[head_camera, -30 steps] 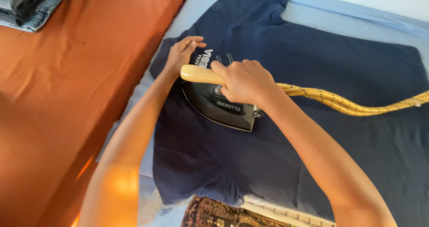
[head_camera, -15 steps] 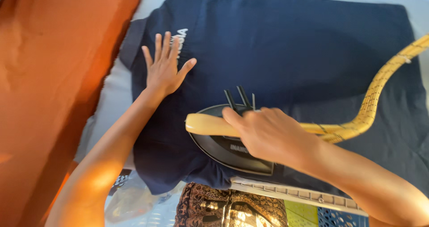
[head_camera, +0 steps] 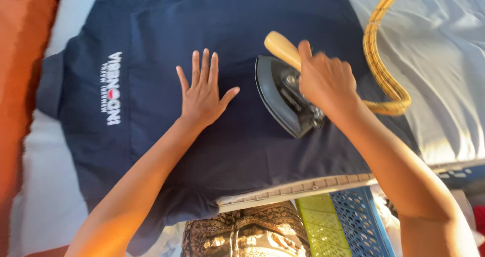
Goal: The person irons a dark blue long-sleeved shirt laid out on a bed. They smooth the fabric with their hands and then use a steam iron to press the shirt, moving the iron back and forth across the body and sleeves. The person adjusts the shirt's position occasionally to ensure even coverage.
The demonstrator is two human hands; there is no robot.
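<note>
A dark navy t-shirt (head_camera: pixel 242 44) with white lettering on the chest lies flat on a pale blue sheet. My left hand (head_camera: pixel 203 92) presses flat on the shirt's middle, fingers spread. My right hand (head_camera: pixel 323 77) grips the cream wooden handle of a black clothes iron (head_camera: pixel 283 98), which rests sole down on the shirt just right of my left hand. A yellow braided cord (head_camera: pixel 379 60) loops from the iron's rear up toward the top right.
An orange cloth (head_camera: pixel 20 85) covers the surface at the left. The pale blue sheet (head_camera: pixel 434 75) extends to the right. Below the padded edge sit a green and a blue plastic basket (head_camera: pixel 348 221) and a brown patterned fabric (head_camera: pixel 242 234).
My right hand has slid the iron from the shirt's lower part to its middle right. My left hand has moved off the lettering to the shirt's centre. The view has shifted.
</note>
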